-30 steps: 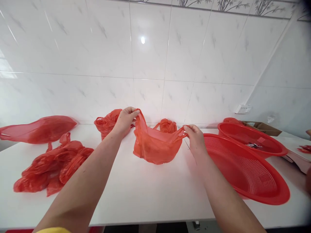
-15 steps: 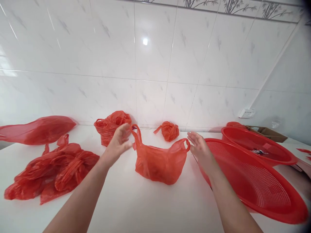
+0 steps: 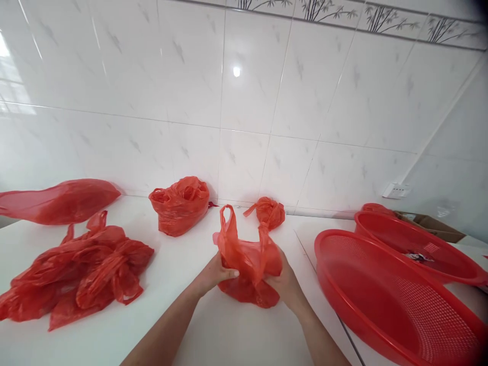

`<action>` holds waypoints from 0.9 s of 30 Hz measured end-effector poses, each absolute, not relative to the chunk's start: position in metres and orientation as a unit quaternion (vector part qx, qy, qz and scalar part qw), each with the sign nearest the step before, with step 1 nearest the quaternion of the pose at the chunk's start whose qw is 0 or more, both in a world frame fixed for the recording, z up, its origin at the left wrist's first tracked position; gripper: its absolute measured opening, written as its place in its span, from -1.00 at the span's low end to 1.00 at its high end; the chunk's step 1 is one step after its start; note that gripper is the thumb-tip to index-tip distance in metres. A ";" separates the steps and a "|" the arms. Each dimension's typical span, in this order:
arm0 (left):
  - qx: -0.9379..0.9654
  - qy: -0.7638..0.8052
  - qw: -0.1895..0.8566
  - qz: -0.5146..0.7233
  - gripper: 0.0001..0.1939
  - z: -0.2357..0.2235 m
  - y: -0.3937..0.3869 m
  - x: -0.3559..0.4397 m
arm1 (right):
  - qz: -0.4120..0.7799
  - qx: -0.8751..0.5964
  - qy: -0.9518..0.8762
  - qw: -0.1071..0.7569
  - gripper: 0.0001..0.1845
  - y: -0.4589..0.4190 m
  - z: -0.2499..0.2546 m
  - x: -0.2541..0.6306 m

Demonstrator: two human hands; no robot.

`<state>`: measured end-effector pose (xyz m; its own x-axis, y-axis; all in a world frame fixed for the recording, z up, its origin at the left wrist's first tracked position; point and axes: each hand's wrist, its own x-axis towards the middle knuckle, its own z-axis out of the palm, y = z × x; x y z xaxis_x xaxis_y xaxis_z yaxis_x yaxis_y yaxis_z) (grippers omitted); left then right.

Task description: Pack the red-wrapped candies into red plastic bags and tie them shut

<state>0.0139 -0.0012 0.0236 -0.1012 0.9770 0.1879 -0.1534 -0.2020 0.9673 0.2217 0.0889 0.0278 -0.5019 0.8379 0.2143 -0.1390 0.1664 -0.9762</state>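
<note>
A red plastic bag [image 3: 247,264] stands on the white table in front of me, its two handle loops pointing up. My left hand [image 3: 218,274] grips its left side, with the thumb across the front. On the other side my right hand [image 3: 287,279] holds the bag too; its fingers are partly hidden behind the plastic. The sides of the bag are pressed inward between both hands. What lies inside cannot be made out.
Crumpled red bags [image 3: 84,274] lie at the left, before a long red bag [image 3: 64,201]. By the wall sit a stuffed red bag [image 3: 181,206] and a knotted one [image 3: 269,212]. Two red baskets, a near one [image 3: 381,295] and a far one [image 3: 404,239], fill the right, near a cardboard box [image 3: 438,226].
Both hands have come in from either side and taken hold of the red bag. It is now narrower, with its handles closer together. The view has shifted slightly.
</note>
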 end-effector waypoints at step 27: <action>0.262 0.622 0.266 0.688 -0.93 -0.017 0.048 0.043 | 0.870 -0.204 -0.287 0.346 -0.60 0.151 -0.029 0.205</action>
